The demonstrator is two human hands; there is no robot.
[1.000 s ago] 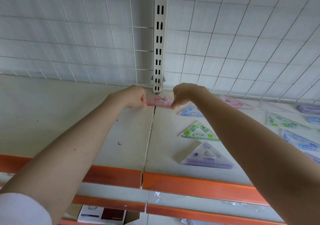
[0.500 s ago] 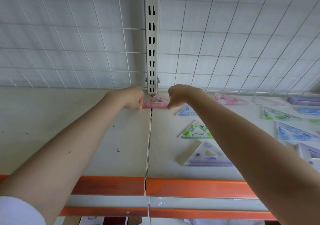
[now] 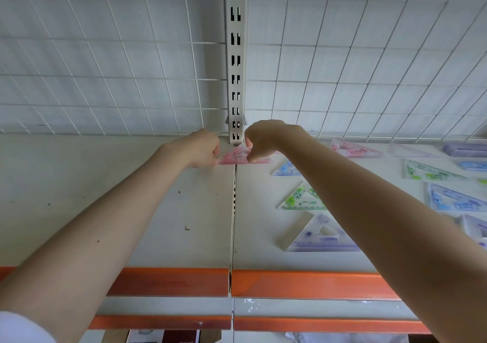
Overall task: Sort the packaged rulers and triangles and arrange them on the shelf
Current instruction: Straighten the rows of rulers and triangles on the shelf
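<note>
Both the left hand point(image 3: 201, 149) and right hand point(image 3: 259, 142) pinch the pink triangle point(image 3: 238, 156) by its corners, fingers curled; it looks light, stiff, slippery in its wrapper.

The left half of the shelf point(image 3: 87, 184) is lying bare, so a hand is passing there freely up to the wire grid point(image 3: 105, 79) that is closing the back. The slotted post point(image 3: 236, 60) is standing at the middle of the back, just behind the pink triangle point(image 3: 237, 156). On the right half, packaged triangles are taking the room: a blue one point(image 3: 286, 169), a green one point(image 3: 300, 199) and a purple one point(image 3: 320, 234), with narrow gaps between them.
</note>
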